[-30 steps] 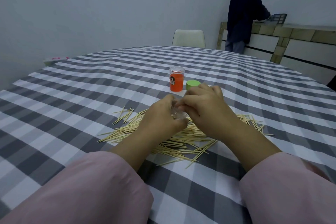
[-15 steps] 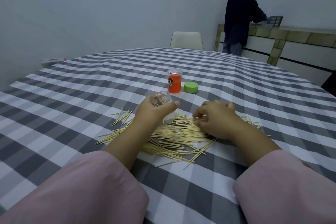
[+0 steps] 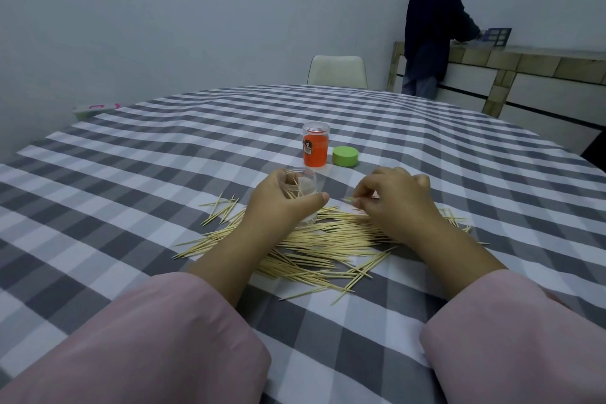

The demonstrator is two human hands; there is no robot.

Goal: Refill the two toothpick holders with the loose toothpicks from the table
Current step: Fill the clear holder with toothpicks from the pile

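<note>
Head view, left hand [image 3: 282, 203]: curled around a clear toothpick holder [image 3: 300, 193], thumb across its near side; the holder stands upright at the far edge of the pile, with a few toothpicks leaning inside it.
Head view, right hand [image 3: 393, 203]: fingers bent, thumb and fingertips pinching a toothpick or two just above the pile, close beside the clear holder.
Loose toothpicks [image 3: 321, 243]: a scattered heap on the checked tablecloth [image 3: 164, 174], lying beneath and between both hands, a few strays off to the left.
Orange toothpick holder [image 3: 315, 144]: upright, farther back on the table, apart from the hands.
Green lid [image 3: 345, 156]: flat on the cloth, just right of the orange holder.
Background: a chair [image 3: 337, 70] at the far side; a person in dark clothes [image 3: 433, 20] stands at a counter [image 3: 524, 69].
</note>
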